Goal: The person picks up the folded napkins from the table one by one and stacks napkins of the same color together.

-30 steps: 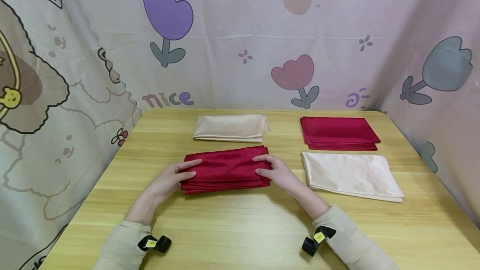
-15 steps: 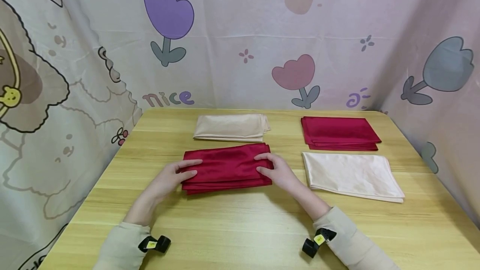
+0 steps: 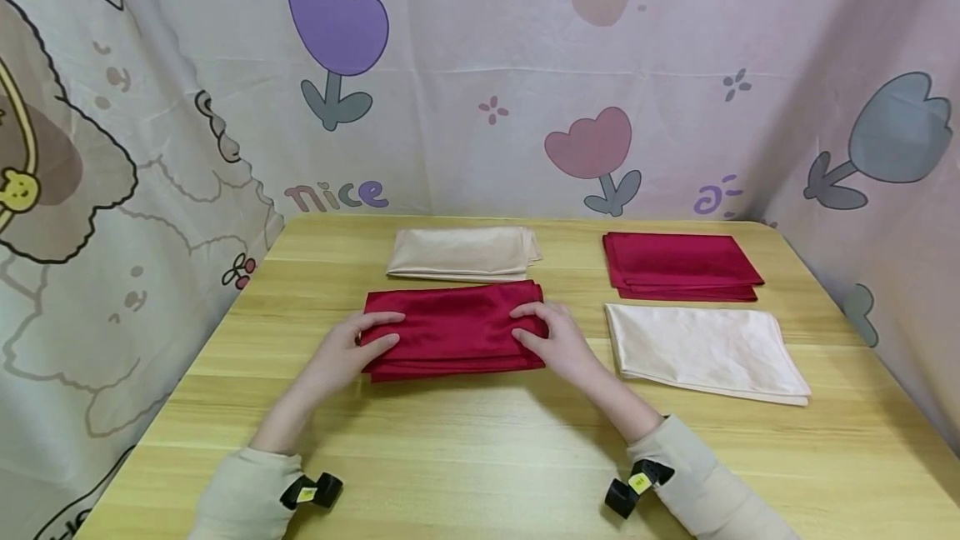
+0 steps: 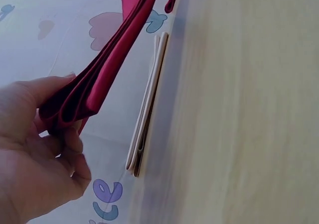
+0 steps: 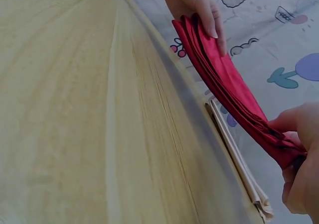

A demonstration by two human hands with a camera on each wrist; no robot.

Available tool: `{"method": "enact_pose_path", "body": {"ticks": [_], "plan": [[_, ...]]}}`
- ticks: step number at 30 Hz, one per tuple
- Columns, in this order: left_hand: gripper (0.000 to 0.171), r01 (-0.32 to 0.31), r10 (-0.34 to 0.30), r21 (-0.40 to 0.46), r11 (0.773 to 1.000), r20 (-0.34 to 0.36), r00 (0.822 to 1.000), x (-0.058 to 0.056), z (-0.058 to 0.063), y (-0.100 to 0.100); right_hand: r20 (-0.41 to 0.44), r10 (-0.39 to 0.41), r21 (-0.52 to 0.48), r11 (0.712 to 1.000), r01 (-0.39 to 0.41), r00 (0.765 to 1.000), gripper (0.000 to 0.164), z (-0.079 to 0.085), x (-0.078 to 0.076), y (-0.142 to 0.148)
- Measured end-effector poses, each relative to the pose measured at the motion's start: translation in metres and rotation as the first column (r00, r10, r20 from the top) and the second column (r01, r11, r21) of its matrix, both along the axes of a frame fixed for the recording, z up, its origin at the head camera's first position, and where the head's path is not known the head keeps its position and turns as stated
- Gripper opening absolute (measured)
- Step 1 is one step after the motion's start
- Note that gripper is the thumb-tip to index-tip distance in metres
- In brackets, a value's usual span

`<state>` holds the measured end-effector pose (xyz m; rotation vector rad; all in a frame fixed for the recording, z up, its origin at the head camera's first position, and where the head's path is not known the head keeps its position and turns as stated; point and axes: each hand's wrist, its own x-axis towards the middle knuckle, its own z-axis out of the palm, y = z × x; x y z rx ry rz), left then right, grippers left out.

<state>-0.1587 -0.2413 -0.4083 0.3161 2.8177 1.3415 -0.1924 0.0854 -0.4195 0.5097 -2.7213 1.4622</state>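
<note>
A folded dark red satin cloth (image 3: pixel 453 327) hangs level between my two hands, raised off the table in both wrist views. At its left end my left hand (image 3: pixel 347 350) grips it, thumb and fingers on top and others curled beneath, as the left wrist view shows around the cloth's layered folds (image 4: pixel 79 102). My right hand (image 3: pixel 561 346) pinches the right end, its thumb over the bunched layers (image 5: pixel 239 97). Just behind, a folded beige cloth (image 3: pixel 461 252) lies on the table, its front edge partly covered by the red one in the head view.
To the right, a second folded red cloth (image 3: pixel 682 265) lies toward the back of the wooden table (image 3: pixel 465 457). In front of it is a folded cream cloth (image 3: pixel 705 350). A patterned curtain (image 3: pixel 457 23) stands behind the table and along its sides.
Both hands keep their hold while the red cloth shifts slightly away from me, closer to the beige cloth in the head view. The other cloths stay where they were.
</note>
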Motion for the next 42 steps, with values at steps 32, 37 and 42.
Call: {"method": "enact_pose_path", "body": {"ticks": [32, 37, 42], "plan": [[0.031, -0.149, 0.098, -0.149, 0.978, -0.302, 0.948, 0.004, 0.01, 0.032, -0.305, -0.039, 0.119, 0.99, 0.078, 0.952, 0.017, 0.008, 0.002, 0.007], [0.03, -0.137, 0.09, -0.155, 0.978, -0.275, 0.957, 0.002, 0.014, 0.034, -0.319, -0.048, 0.131, 0.987, 0.094, 0.946, 0.017, 0.009, 0.001, 0.009], [0.029, -0.131, 0.085, -0.165, 0.978, -0.265, 0.961, -0.002, 0.016, 0.037, -0.334, -0.055, 0.141, 0.984, 0.108, 0.941, 0.018, 0.01, 0.0, 0.013]]}}
